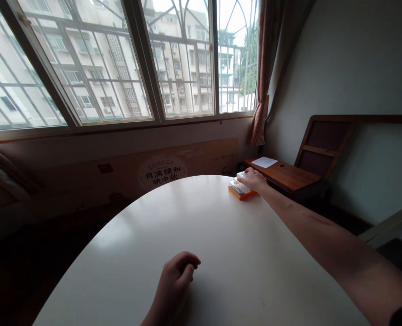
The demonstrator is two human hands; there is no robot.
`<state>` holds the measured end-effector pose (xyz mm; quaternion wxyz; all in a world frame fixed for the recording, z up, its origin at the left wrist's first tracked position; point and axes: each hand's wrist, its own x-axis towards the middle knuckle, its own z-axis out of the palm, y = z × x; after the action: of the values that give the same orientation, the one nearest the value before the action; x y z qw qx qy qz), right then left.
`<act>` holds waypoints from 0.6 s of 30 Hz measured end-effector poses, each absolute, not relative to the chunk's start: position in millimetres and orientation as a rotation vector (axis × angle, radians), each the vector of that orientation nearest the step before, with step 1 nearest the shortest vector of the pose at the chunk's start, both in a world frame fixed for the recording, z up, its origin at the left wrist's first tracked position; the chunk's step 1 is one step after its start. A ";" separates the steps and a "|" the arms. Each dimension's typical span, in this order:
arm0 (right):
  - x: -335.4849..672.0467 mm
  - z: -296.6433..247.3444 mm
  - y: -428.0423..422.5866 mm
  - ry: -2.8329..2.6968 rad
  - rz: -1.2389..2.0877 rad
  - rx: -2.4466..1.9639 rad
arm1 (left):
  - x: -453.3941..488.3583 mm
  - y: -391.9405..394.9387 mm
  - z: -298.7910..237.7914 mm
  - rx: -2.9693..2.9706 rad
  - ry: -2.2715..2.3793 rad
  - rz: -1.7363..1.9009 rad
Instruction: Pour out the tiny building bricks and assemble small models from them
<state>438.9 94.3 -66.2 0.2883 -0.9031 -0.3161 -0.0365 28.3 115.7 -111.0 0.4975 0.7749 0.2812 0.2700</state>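
Note:
Stretched out to the far right of the round white table point(174, 222), my right hand point(254, 180) is closed on a small whitish, partly see-through box point(241, 175). Directly under and in front of it is an orange box or tray point(241, 195) with whitish and grey contents; finer detail is too small to make out. My fingers hide part of both. My left hand point(179, 274) rests near the table's front middle, fingers curled in a loose fist, with nothing visible in them.
Beyond the table's right rim stands a wooden bench or chair point(289, 174) with a white sheet of paper point(265, 161) on it. Barred windows point(180, 59) and a tied curtain point(259, 117) are behind. A printed cardboard panel point(201, 158) leans below the sill.

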 end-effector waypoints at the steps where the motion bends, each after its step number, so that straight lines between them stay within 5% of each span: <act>1: 437.7 -65.3 94.4 -0.841 -0.102 -2.403 | 28.5 115.6 -110.9 1.874 0.680 0.654; 10: 386.3 -46.3 70.2 -1.060 -0.151 -2.018 | 26.2 114.5 -115.1 1.966 0.660 0.714; 18: 271.8 -69.4 3.0 -1.500 0.293 -1.468 | 22.4 105.7 -106.2 2.185 0.604 0.938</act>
<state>271.8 3.0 -69.4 0.4893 -0.6041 -0.6174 0.1205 22.4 105.7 -106.2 0.3375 0.8383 0.2319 0.3600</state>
